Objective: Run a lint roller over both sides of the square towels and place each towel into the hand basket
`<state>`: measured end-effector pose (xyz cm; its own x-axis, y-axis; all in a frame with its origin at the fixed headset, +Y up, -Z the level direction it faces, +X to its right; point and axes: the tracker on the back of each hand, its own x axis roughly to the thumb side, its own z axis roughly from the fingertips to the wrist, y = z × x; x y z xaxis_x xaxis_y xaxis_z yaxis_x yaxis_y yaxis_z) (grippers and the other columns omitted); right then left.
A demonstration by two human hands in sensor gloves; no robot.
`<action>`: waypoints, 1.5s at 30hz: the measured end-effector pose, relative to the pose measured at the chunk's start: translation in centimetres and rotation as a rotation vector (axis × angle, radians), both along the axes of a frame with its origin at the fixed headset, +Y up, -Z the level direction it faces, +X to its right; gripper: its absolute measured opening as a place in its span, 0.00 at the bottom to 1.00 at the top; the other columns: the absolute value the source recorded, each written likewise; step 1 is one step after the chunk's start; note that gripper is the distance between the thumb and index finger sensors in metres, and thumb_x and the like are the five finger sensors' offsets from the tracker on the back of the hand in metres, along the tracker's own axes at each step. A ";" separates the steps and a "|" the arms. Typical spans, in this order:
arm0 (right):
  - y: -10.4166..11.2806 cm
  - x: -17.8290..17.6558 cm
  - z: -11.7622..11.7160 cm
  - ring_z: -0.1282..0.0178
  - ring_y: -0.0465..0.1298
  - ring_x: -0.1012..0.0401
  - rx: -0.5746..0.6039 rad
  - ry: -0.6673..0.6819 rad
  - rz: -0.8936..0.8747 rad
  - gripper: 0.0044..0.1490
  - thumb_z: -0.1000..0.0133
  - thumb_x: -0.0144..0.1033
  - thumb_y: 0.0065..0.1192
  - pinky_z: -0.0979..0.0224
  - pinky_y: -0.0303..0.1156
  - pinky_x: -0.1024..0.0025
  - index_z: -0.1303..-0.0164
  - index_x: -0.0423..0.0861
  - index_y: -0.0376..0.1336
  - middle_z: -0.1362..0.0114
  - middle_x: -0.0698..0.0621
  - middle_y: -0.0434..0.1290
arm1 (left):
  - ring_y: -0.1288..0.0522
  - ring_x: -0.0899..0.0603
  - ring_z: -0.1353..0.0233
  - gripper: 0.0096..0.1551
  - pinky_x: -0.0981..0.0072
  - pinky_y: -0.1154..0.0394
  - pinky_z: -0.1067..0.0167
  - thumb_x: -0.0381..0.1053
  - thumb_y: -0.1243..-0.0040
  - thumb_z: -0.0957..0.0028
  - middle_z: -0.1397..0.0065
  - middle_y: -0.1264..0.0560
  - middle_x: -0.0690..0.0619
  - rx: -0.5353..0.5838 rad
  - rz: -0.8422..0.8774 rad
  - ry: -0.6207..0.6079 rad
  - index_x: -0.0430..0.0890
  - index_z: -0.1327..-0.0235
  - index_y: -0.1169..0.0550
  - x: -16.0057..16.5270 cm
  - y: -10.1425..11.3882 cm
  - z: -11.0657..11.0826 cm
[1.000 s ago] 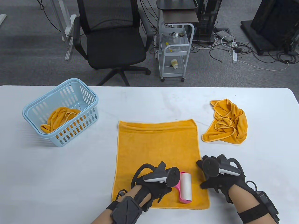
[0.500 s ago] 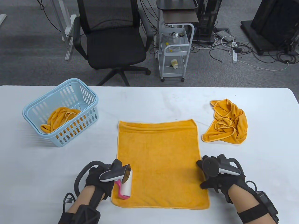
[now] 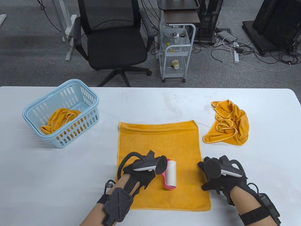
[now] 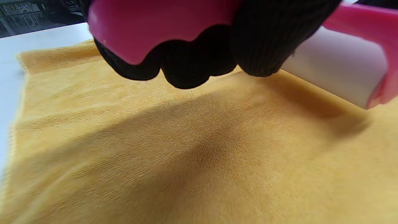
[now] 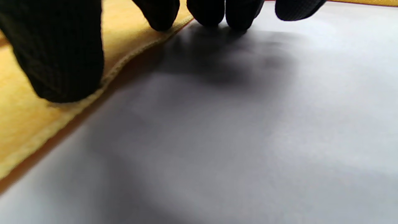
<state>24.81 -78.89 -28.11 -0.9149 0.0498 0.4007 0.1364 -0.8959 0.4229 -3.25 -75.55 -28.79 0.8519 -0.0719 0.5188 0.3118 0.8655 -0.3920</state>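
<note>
While the left hand (image 3: 141,174) is gripping the pink handle of the lint roller (image 3: 170,174), its white roll is lying on the spread towel (image 3: 160,146) at lower centre; the right hand (image 3: 216,181), fingers fairly straight, is pressing that towel's right edge. At left, the basket (image 3: 89,94) is holding 1 towel.

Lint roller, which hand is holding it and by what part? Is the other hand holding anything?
The left hand grips the lint roller by its pink handle. The right hand holds nothing; it presses the towel edge.
</note>
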 end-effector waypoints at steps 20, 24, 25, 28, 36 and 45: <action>0.0 0.0 0.0 0.16 0.52 0.34 0.001 0.003 0.006 0.65 0.52 0.63 0.75 0.25 0.55 0.28 0.14 0.48 0.46 0.13 0.37 0.47 | 0.19 0.45 0.35 0.27 0.42 0.25 0.31 0.51 0.32 0.46 0.31 0.25 0.59 0.132 -0.240 0.193 0.64 0.36 0.31 -7.6 3.1 -2.5; 0.0 0.0 0.0 0.16 0.51 0.35 -0.001 -0.001 0.000 0.65 0.52 0.63 0.75 0.25 0.55 0.28 0.13 0.48 0.46 0.13 0.37 0.46 | 0.19 0.46 0.35 0.30 0.45 0.23 0.32 0.53 0.33 0.46 0.30 0.26 0.59 0.111 -0.045 0.119 0.62 0.33 0.34 -2.8 2.5 -3.4; 0.0 0.0 0.1 0.16 0.51 0.35 -0.001 -0.002 -0.001 0.65 0.52 0.63 0.75 0.25 0.55 0.28 0.13 0.48 0.46 0.13 0.37 0.46 | 0.19 0.46 0.36 0.30 0.45 0.22 0.33 0.53 0.33 0.46 0.30 0.26 0.58 0.108 -0.025 0.099 0.62 0.33 0.34 -1.6 2.0 -3.7; 0.0 0.0 0.0 0.16 0.51 0.35 -0.003 -0.003 -0.004 0.64 0.52 0.63 0.75 0.25 0.55 0.28 0.14 0.48 0.46 0.13 0.37 0.46 | 0.19 0.46 0.35 0.31 0.46 0.22 0.33 0.54 0.34 0.46 0.30 0.26 0.58 0.106 -0.021 0.084 0.61 0.32 0.35 0.3 0.5 -4.3; 0.0 0.1 0.0 0.16 0.51 0.35 -0.005 -0.002 -0.007 0.65 0.52 0.63 0.75 0.25 0.55 0.28 0.13 0.48 0.46 0.13 0.37 0.46 | 0.19 0.43 0.34 0.25 0.40 0.26 0.30 0.50 0.33 0.46 0.33 0.24 0.59 0.223 -0.348 0.220 0.64 0.38 0.31 -5.2 0.6 -5.8; 0.0 0.1 0.0 0.16 0.51 0.34 -0.005 -0.003 -0.009 0.64 0.52 0.63 0.75 0.25 0.55 0.28 0.14 0.48 0.46 0.13 0.37 0.46 | 0.21 0.44 0.31 0.28 0.33 0.29 0.29 0.50 0.34 0.45 0.30 0.27 0.60 0.189 -0.383 0.355 0.67 0.35 0.34 -11.5 1.8 -6.6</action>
<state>24.89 -78.92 -28.09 -0.9155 0.0600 0.3978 0.1274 -0.8947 0.4281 -14.76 -73.74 -35.40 0.8666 -0.4751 0.1526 0.4953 0.7814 -0.3795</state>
